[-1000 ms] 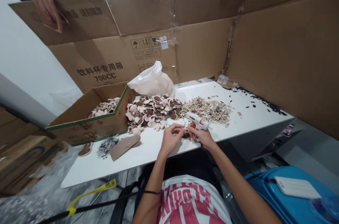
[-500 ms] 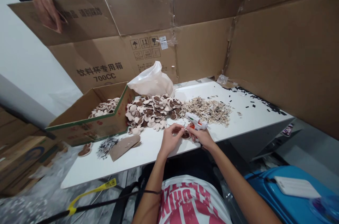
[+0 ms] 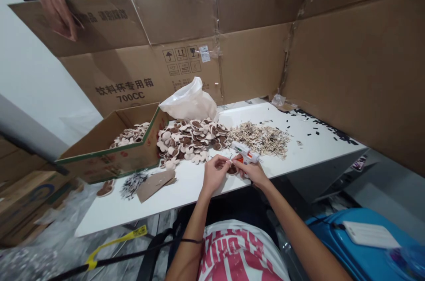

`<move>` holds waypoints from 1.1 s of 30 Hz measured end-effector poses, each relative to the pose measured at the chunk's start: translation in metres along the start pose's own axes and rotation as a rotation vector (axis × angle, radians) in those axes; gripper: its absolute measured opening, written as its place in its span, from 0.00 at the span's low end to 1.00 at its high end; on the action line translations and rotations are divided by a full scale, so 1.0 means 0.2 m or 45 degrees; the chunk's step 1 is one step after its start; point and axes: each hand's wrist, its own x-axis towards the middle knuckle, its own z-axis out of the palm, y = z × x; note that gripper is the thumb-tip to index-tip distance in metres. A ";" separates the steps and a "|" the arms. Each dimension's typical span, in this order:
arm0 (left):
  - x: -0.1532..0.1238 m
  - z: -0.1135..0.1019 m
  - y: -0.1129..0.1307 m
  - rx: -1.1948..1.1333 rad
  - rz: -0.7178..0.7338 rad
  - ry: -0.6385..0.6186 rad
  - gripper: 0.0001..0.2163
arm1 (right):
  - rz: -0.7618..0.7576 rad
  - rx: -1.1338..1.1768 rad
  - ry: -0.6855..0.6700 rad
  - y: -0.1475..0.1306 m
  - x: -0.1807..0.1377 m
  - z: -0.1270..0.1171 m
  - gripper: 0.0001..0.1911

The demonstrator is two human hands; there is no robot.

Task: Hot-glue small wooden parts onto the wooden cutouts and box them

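Note:
My left hand [image 3: 215, 175] and my right hand [image 3: 252, 172] meet near the front edge of the white table, fingertips almost touching. Both are pinched closed around something too small to make out. Just below the fingertips shows a brown-and-white felt piece [image 3: 232, 169], partly covered by the fingers. A white glue gun [image 3: 245, 151] with an orange trigger is right behind my right hand; whether any finger rests on it is hidden. Beyond my left hand spreads a heap of brown-and-white felt pieces [image 3: 186, 139]. A pile of thin cream-coloured pieces [image 3: 260, 136] lies behind the glue gun.
An open cardboard box [image 3: 109, 161] with more felt pieces stands at left, near a white plastic bag [image 3: 192, 99]. Brown card pieces [image 3: 154, 185] lie in front. Tall cardboard [image 3: 252, 59] walls the back. Another person's hand [image 3: 59, 17] hangs over its top left. Small black pieces [image 3: 332, 130] lie at right.
Almost nothing differs. Both hands stay pinched together at the same spot, with only a slight shift of the fingers and of the view.

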 end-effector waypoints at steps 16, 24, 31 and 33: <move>-0.02 0.01 0.01 0.436 0.327 0.043 0.07 | 0.037 -0.254 0.123 -0.06 -0.01 0.04 0.16; -0.03 0.01 0.03 0.573 0.429 -0.017 0.06 | 0.080 -0.183 0.079 -0.08 -0.01 0.04 0.16; -0.03 0.00 0.02 0.490 0.423 -0.032 0.09 | 0.075 -0.140 0.050 -0.06 -0.01 0.03 0.17; -0.03 0.00 0.01 0.460 0.406 -0.030 0.11 | 0.073 -0.127 0.048 -0.06 -0.01 0.03 0.17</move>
